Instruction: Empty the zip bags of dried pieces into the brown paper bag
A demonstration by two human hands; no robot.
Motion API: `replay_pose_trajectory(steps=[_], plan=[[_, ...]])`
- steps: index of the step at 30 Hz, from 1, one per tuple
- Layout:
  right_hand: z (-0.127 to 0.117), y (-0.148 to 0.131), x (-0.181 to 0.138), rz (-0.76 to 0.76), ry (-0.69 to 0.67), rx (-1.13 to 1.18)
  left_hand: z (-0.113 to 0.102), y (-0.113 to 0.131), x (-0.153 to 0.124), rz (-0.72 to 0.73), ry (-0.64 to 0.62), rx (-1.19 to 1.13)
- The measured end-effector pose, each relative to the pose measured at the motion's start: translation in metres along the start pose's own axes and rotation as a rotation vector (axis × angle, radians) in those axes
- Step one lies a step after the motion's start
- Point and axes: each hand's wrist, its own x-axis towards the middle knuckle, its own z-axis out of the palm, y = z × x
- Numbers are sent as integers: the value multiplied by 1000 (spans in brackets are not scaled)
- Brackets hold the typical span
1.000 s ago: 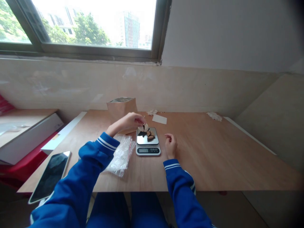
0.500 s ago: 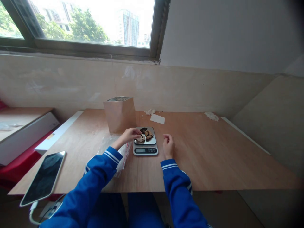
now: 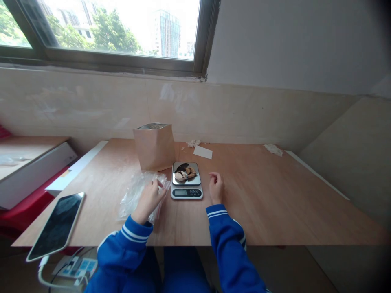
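Note:
A small kitchen scale (image 3: 187, 193) with a silver plate and a dark display sits in the middle of the table. On its plate lie several dried-looking pieces (image 3: 191, 173), brown, pale and black; their exact kind is unclear. My left hand (image 3: 150, 198) hovers over or rests on crumpled clear plastic bags (image 3: 132, 195) left of the scale, its fingers apart and nothing visible in them. To the right of the scale my right hand (image 3: 216, 188) rests on the table, fingers curled in, with nothing seen in it.
Behind the scale, on the left, a brown paper pouch (image 3: 155, 147) stands upright, its top open. A white card (image 3: 203, 152) lies farther back. At the left edge is a tablet (image 3: 57, 226) with a cable, above a power strip (image 3: 80, 266).
My left hand has drawn back from the pieces on the scale, moving left and nearer to me, over the plastic bags. My right hand has stayed in place.

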Motion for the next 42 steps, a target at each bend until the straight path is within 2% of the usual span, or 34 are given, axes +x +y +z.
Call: replay_pose_trajectory(steps=[4, 7, 15, 18, 21, 23, 26, 30, 32, 34, 36, 38, 42], plan=[[0, 1, 0, -3, -3, 2, 20, -10, -23, -15, 69, 102], [1, 1, 0, -2, -5, 3, 25, -13, -31, -3, 122, 135], [0, 2, -1, 19, -19, 3, 28, -32, -30, -9, 94, -91], [0, 3, -2, 21, -32, 18, 30, -34, -30, -18, 100, -89], [0, 4, -1, 21, -35, 26, 27, -27, -29, -57, 120, -55], [1, 4, -1, 19, -25, 26, 15, -12, -25, -60, 153, -51], [2, 4, 0, 20, -5, 17, -24, 25, -3, 4, 297, -77], [3, 4, 1, 35, -7, 25, -92, 73, 64, 87, 669, -36], [3, 5, 1, 38, -1, 34, -115, 82, 106, 130, 746, -3], [3, 5, 0, 37, -3, 35, -124, 80, 142, 144, 682, 65], [3, 5, 0, 37, -13, 31, -122, 74, 163, 135, 430, 149], [3, 5, 0, 37, -20, 26, -117, 68, 170, 96, 266, 254], [3, 5, 0, 22, -20, 28, -124, 69, 160, 20, 157, 372]])
